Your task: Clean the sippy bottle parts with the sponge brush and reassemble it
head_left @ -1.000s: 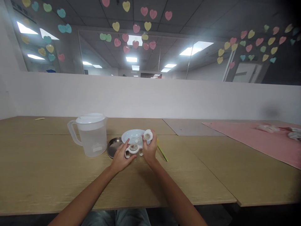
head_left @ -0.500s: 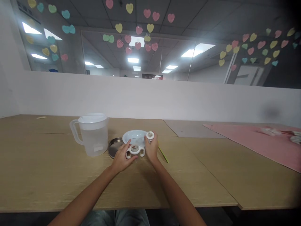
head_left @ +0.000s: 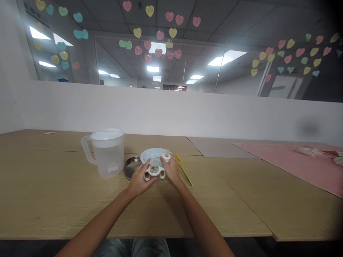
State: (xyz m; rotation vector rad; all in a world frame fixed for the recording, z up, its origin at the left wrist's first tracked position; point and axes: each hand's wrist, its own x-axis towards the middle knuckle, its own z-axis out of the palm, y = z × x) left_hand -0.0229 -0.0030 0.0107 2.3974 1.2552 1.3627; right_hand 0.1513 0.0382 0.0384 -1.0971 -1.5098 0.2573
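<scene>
My left hand (head_left: 138,181) is wrapped around an open baby bottle (head_left: 154,170) with white side handles. The bottle stands upright on the table, its round mouth uncovered. In my right hand (head_left: 172,170) is a bottle nipple with a white screw ring (head_left: 166,156), held between thumb and fingers. It is just above and to the right of the bottle's mouth, apart from it. A pale blue bowl (head_left: 146,154) lies behind the bottle, partly hidden by my hands. Beside my right hand rests a thin green-handled brush (head_left: 187,176) with a yellow head.
A lidded clear pitcher (head_left: 109,157) holding liquid stands at the left. Between it and my left hand sits a round metal dish (head_left: 130,167). A pink cloth (head_left: 289,160) covers the right of the wooden table (head_left: 80,210). A white wall (head_left: 174,110) rises behind.
My right hand has brought the nipple and its ring leftward, closer to the bottle's mouth. The brush's yellow head has come into sight. My left hand stays around the bottle.
</scene>
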